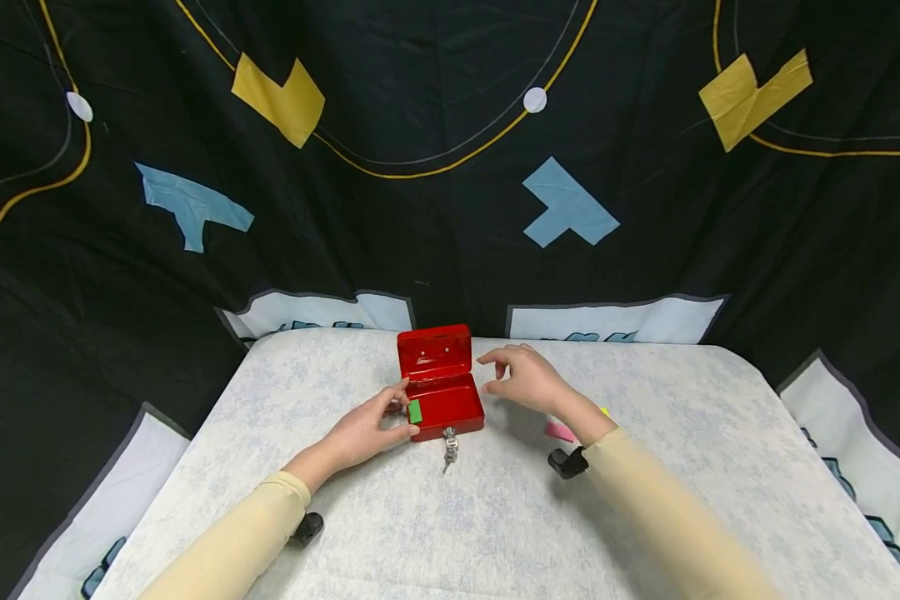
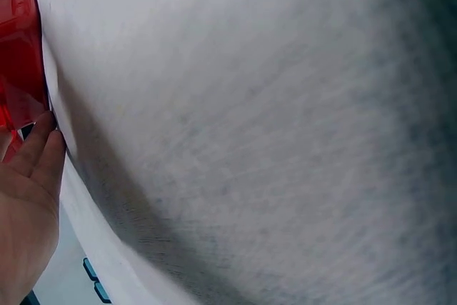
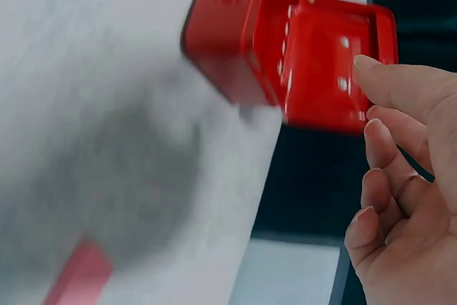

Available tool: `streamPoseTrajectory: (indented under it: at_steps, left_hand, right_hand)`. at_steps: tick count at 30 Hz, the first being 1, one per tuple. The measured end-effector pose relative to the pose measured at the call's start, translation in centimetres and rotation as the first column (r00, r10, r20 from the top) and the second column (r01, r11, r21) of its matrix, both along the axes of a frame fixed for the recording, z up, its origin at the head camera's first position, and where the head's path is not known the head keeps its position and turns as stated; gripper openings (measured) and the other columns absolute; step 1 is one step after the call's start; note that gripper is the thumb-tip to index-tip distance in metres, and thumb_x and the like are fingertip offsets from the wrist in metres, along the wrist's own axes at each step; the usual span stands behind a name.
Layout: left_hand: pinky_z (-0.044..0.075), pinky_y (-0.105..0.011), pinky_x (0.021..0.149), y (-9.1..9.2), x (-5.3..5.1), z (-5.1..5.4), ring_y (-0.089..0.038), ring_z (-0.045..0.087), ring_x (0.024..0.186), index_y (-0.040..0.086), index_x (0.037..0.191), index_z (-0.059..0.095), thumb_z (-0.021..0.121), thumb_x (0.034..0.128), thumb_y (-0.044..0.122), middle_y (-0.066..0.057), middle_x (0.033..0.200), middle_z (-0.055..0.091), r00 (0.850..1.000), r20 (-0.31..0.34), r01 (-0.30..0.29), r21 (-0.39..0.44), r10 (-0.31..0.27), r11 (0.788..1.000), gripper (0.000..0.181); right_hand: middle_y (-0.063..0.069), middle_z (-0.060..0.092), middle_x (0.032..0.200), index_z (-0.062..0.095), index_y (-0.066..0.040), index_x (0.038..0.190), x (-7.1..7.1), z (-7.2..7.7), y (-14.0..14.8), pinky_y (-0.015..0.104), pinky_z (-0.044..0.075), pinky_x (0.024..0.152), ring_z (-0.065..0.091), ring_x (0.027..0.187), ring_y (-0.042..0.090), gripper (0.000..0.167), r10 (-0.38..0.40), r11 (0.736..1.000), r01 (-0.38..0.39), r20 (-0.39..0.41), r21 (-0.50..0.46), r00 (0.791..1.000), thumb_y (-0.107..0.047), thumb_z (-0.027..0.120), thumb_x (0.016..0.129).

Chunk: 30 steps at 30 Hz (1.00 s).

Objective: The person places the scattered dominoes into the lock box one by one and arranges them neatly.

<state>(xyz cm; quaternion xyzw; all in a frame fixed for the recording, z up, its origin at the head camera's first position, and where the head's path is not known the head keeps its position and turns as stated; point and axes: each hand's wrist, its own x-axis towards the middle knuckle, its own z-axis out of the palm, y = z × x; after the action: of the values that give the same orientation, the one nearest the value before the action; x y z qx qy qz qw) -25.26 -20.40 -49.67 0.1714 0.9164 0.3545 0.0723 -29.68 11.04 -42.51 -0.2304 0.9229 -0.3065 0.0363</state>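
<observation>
The red box [image 1: 456, 406] stood on the table [image 1: 390, 533], near its far edge and in front of you, with its lid [image 1: 435, 352] raised on the far side. Inside, at the left end, was a small green piece [image 1: 415, 412]. A bunch of keys [image 1: 451, 454] hung at the front from the lock [image 1: 449, 433].

Your left hand [image 1: 360, 431] had the box by its left end, thumb at the near corner and a fingertip up by the hinge. Your right hand [image 1: 531, 379] was just beyond the box's right side, apart from it; its thumb and index finger stood parted, the other fingers loosely bent, with nothing between them.

Under your right forearm lay a pink block [image 1: 561, 431], and a bit of something yellow [image 1: 605, 412] showed past the arm, mostly hidden. Beyond the table hung a black curtain [image 1: 435, 242] bearing yellow and light-blue patches.
</observation>
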Motion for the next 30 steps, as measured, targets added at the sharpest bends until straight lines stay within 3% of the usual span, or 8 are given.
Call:
streamPoseTrajectory:
  at_steps: [7, 18, 30]
  left_hand:
    - [0.040, -0.052, 0.109, -0.1, 0.1, 0.2, -0.020, 0.051, 0.135, 0.023, 0.119, 0.053, 0.072, 0.0931, 0.049, 0.007, 0.166, 0.029, 1.000, -0.002, 0.005, 0.016, -0.005, 1.000, 0.042]
    - [0.040, -0.050, 0.110, 0.0, 0.0, 0.1, -0.020, 0.050, 0.136, 0.023, 0.120, 0.053, 0.072, 0.0926, 0.051, 0.011, 0.166, 0.028, 1.000, 0.030, -0.003, 0.042, 0.002, 0.999, 0.043]
    - [0.040, -0.050, 0.110, 0.1, -0.1, -0.1, -0.018, 0.051, 0.134, 0.024, 0.119, 0.053, 0.071, 0.0937, 0.050, 0.011, 0.165, 0.030, 1.000, 0.019, -0.012, 0.032, 0.012, 0.999, 0.041]
  right_hand:
    - [-0.002, 0.058, 0.086, 0.069, -0.013, 0.130, 0.2, 0.2, 3.8, 0.036, 0.043, 0.067, 0.049, 0.078, 0.020, 0.041, -0.009, 1.000, 0.008, -0.033, -0.028, 0.999, -0.020, 0.079, 0.090]
    - [-0.001, 0.063, 0.099, 0.067, -0.012, 0.133, 0.7, -0.3, 8.8, 0.040, 0.046, 0.084, 0.052, 0.096, 0.024, 0.044, -0.071, 0.996, 0.070, -0.011, -0.061, 0.997, -0.022, 0.078, 0.091]
    - [0.006, 0.065, 0.107, 0.064, -0.007, 0.135, 1.1, -1.6, 14.1, 0.042, 0.048, 0.087, 0.055, 0.102, 0.026, 0.047, -0.144, 0.989, 0.145, 0.045, -0.007, 0.988, -0.024, 0.076, 0.093]
